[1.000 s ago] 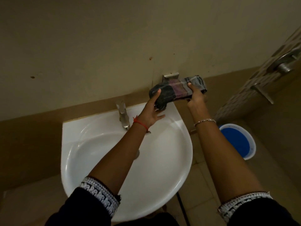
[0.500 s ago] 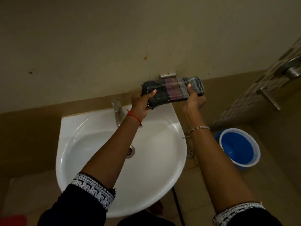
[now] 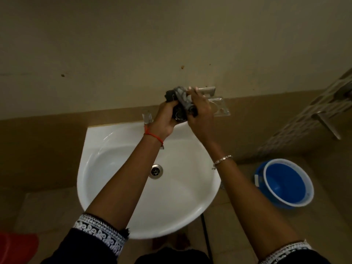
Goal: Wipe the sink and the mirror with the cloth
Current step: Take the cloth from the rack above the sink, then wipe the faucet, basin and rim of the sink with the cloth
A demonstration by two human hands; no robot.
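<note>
A dark checked cloth [image 3: 180,101] is bunched up between both hands, above the back rim of the white sink [image 3: 118,187]. My left hand [image 3: 163,121] grips it from below and the left. My right hand [image 3: 200,115] closes over it from the right. The sink's drain [image 3: 156,170] shows in the dry-looking bowl. The tap [image 3: 147,117] stands at the back rim, partly hidden by my left hand. No mirror is in view.
A clear soap tray [image 3: 219,107] on a metal bracket [image 3: 206,90] is fixed to the wall just right of my hands. A blue bucket [image 3: 285,184] stands on the floor at the right. Something red [image 3: 18,248] lies at the lower left. A tiled wall [image 3: 314,119] rises at the right.
The cloth was stretched out flat over the soap tray; both hands have lifted it off and bunched it together into a wad, exposing the tray. The view has tilted down.
</note>
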